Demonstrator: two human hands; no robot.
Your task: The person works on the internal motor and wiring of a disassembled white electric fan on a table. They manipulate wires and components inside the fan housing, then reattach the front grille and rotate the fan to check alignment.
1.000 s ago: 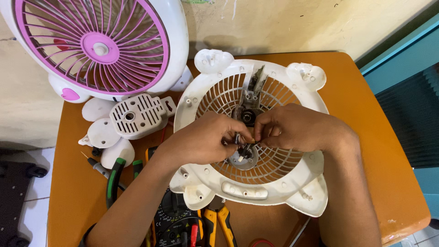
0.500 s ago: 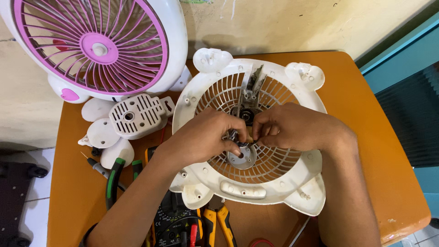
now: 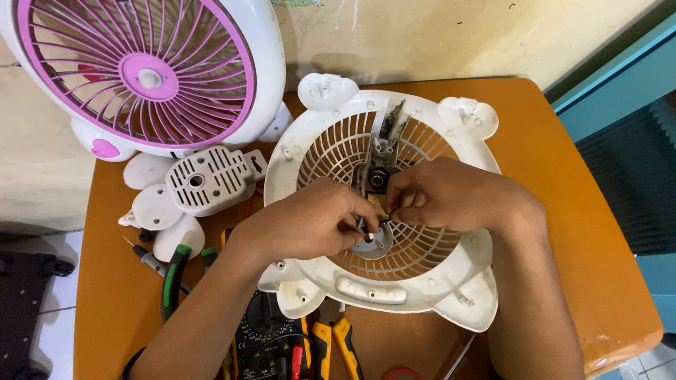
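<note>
Screen: none seen.
Meter (image 3: 271,348): black body – small printed white labels around its dial, at 6 o'clock.

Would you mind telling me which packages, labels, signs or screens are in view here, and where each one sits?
Multimeter: bottom edge of the orange table, below the left hand; black body with printed dial markings, its screen out of view.
No packages, signs or other labels visible.
</note>
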